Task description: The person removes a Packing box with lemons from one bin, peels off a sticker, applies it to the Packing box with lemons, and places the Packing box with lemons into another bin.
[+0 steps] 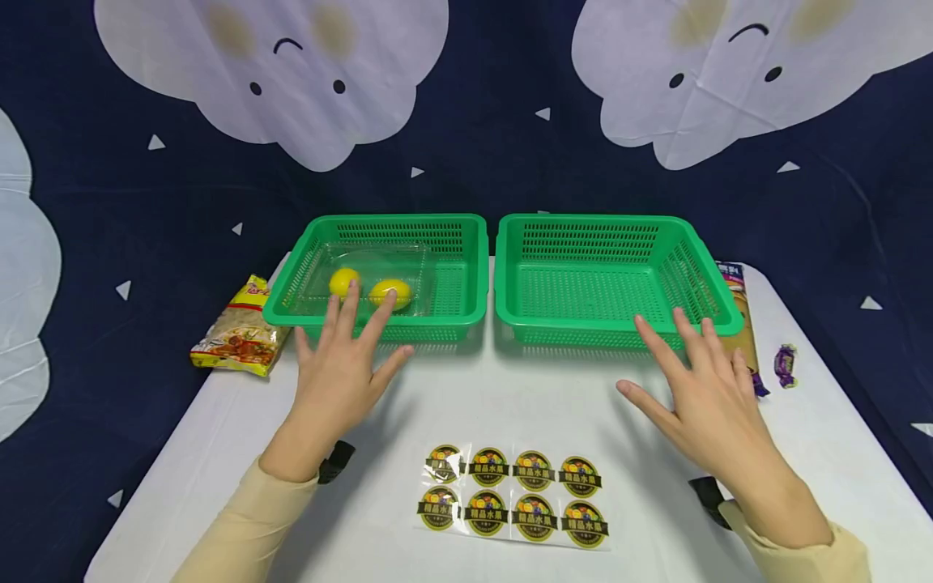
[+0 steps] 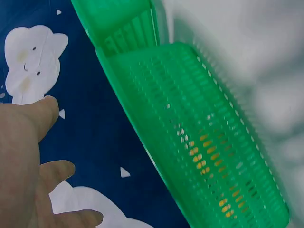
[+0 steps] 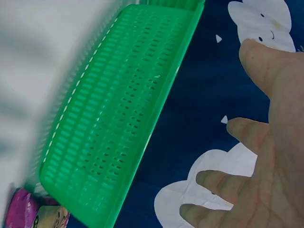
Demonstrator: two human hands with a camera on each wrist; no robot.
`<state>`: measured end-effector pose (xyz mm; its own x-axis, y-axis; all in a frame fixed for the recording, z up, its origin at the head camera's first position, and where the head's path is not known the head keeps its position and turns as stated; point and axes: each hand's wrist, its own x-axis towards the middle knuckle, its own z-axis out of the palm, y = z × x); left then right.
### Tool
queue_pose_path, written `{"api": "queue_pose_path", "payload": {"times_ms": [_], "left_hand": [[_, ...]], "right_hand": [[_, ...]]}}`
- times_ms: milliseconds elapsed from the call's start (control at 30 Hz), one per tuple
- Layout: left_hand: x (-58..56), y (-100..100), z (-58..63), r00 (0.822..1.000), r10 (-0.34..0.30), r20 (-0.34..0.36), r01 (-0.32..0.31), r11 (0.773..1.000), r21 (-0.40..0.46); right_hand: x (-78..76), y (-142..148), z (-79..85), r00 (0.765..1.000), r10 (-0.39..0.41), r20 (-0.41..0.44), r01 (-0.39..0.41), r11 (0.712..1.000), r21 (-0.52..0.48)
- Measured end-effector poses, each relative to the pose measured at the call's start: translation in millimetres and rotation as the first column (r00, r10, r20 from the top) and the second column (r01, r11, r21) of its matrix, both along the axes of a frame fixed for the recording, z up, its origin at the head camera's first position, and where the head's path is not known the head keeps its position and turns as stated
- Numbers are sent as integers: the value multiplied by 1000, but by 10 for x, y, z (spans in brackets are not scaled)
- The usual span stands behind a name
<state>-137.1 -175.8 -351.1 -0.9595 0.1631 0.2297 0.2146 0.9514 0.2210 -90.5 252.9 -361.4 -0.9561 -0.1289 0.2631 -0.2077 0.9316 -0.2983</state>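
My left hand (image 1: 337, 376) is held with fingers spread over the near rim of the left green basket (image 1: 466, 320). Inside that basket lies a clear plastic box (image 1: 394, 255) with two yellow lemon-like fruits (image 1: 345, 282) in it. On the other side, my right hand (image 1: 710, 405) spreads its fingers by the near right corner of the right green basket (image 1: 576, 328), which has nothing in it. Both hands hold nothing. In the wrist views, the left hand (image 2: 28, 166) and the right hand (image 3: 266, 147) show spread fingers beside the baskets' slotted walls.
A sheet of round fruit stickers (image 1: 510, 494) lies on the white table (image 1: 466, 405) between the hands. A yellow food packet (image 1: 244, 328) sits left of the baskets. Beyond the right basket are a brown package (image 1: 745, 344) and a purple-wrapped candy (image 1: 785, 366). A dark blue cloth (image 1: 496, 146) hangs behind.
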Motion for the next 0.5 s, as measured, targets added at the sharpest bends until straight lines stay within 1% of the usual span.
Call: {"api": "queue_pose_path", "payload": {"times_ms": [67,200,267,367,500], "left_hand": [[-23,-44,31,1000,12,-14,-12,1000,10],[-67,-142,101,999,33,-27,-32,999,31],[-86,-193,135,998,41,-43,-39,998,48],[-122,-277,185,995,48,-88,-42,996,75],[-178,-410,260,992,59,-108,-45,991,128]], "right_hand": [[-21,-29,23,1000,12,-16,-12,1000,-14],[-64,-109,82,996,43,-73,-46,998,-39],[-90,-156,115,994,61,-86,-66,996,-53],[-135,-232,168,992,91,-89,-98,992,-75],[-221,-325,243,984,141,-111,-152,983,-98]]}}
